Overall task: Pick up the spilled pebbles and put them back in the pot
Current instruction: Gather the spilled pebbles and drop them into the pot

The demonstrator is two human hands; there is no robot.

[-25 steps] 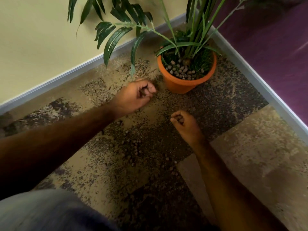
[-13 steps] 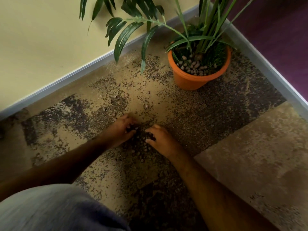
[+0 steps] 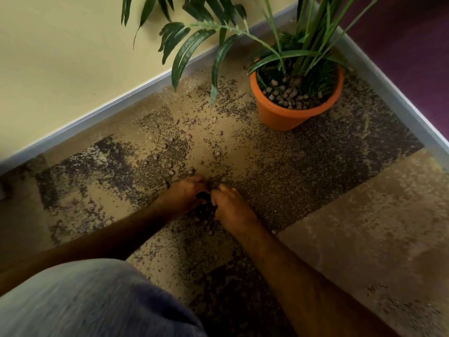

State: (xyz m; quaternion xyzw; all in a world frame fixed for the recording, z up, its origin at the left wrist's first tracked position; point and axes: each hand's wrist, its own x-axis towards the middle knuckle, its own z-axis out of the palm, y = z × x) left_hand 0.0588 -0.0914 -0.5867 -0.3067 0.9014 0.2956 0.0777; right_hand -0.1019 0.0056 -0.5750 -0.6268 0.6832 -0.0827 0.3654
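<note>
Hands meet on the carpet floor: left hand point(image 3: 185, 193) and right hand point(image 3: 230, 205) curl over spilled pebbles point(image 3: 192, 169), grip unclear; the orange pot point(image 3: 286, 115) stands toward the far corner, nearer the right.

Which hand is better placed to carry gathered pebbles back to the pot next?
Probably the right hand: it lies on the same side as the orange pot, with bare carpet between them. The left hand would have to cross over it. What each hand holds is hidden.
</note>
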